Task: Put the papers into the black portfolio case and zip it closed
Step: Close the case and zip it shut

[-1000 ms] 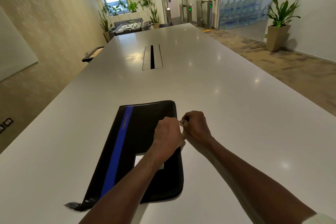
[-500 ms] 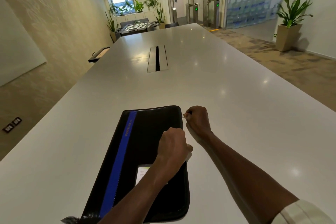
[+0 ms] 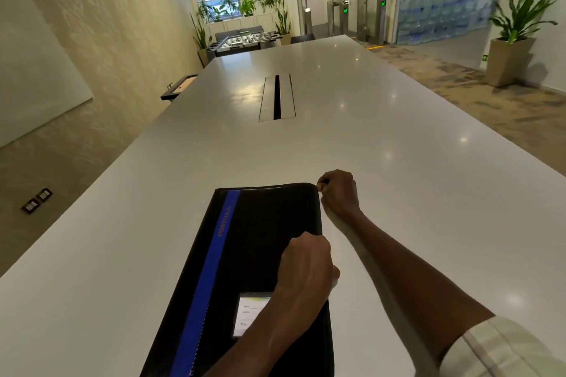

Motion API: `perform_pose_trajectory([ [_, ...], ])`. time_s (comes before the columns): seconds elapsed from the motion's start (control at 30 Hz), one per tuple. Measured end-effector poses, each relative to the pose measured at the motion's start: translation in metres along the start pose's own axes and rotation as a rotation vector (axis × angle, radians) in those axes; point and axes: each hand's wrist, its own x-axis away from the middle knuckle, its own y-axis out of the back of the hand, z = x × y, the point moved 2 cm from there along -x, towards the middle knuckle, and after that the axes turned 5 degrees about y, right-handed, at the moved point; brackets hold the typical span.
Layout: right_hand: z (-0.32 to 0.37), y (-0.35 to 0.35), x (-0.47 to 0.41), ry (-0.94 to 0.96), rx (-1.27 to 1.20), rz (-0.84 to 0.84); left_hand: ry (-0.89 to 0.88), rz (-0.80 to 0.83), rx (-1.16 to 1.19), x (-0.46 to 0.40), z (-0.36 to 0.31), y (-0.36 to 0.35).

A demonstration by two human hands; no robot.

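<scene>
The black portfolio case (image 3: pixel 263 229) lies flat and closed on the white table (image 3: pixel 398 162), with a blue stripe down its left side and a white label window near me. My right hand (image 3: pixel 338 193) pinches the zipper pull at the case's far right corner. My left hand (image 3: pixel 306 266) grips the case's right edge about halfway down, fingers curled over it. No papers are in sight.
A cable slot (image 3: pixel 277 98) is set into the table's middle, farther out. A potted plant (image 3: pixel 511 43) stands on the floor at right. A foosball table (image 3: pixel 245 40) and more plants sit beyond the far end.
My right hand has drawn the zipper pull away from me along the right edge to the far corner. My left hand has slid back toward me along that edge.
</scene>
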Motion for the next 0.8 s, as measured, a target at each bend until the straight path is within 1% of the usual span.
perform_pose_trajectory([
  [0.07, -0.001, -0.001, -0.005, -0.006, 0.012, 0.017, -0.031, 0.019, -0.069, -0.002, -0.002, -0.001],
  [0.13, -0.002, -0.002, -0.013, 0.002, 0.015, 0.079, -0.091, -0.002, -0.119, -0.001, -0.004, -0.001],
  [0.27, -0.005, 0.002, -0.027, 0.008, 0.029, 0.218, -0.185, -0.133, -0.126, 0.001, -0.001, 0.002],
  [0.33, -0.005, 0.003, -0.031, 0.018, 0.056, 0.269, -0.201, -0.221, -0.076, -0.005, 0.003, 0.010],
  [0.4, -0.004, 0.004, -0.035, 0.028, 0.068, 0.299, -0.210, -0.304, 0.047, -0.021, 0.008, 0.023],
  [0.5, -0.003, 0.004, -0.038, 0.021, 0.055, 0.315, -0.229, -0.349, 0.171, -0.060, 0.011, 0.044],
  [0.57, -0.003, 0.004, -0.039, 0.022, 0.056, 0.322, -0.223, -0.321, 0.229, -0.092, 0.011, 0.052],
  [0.67, -0.002, 0.003, -0.041, 0.024, 0.060, 0.327, -0.180, -0.217, 0.316, -0.132, 0.008, 0.053],
  [0.8, -0.002, 0.004, -0.043, -0.008, 0.038, 0.323, -0.138, -0.082, 0.322, -0.168, 0.001, 0.043],
])
